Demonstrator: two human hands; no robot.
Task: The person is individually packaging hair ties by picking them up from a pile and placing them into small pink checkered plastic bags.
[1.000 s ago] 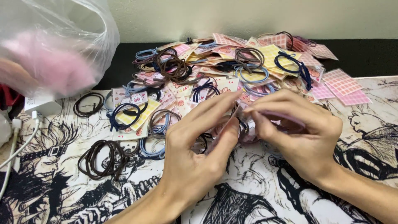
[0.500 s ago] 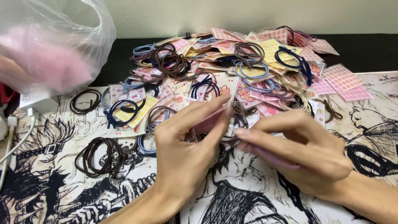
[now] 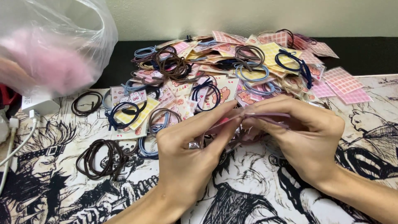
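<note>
- The left hand [image 3: 188,151] and the right hand [image 3: 304,137] are both pinching a thin clear sleeve [image 3: 244,122] between thumb and fingers, just above the printed mat [image 3: 248,199], in front of the pile.
- The sleeve is looking slippery and soft; I think it is at risk of tearing or slipping out if the two hands are pulling apart too hard.
- The pile of hair ties on cards [image 3: 224,74] is lying just behind the knuckles, so a wide movement is likely to push cards over.
- The loose brown hair ties [image 3: 99,157] are lying near the left wrist and could be swept away.
- The plastic bag [image 3: 54,45] is hanging at the far left, well apart.
</note>
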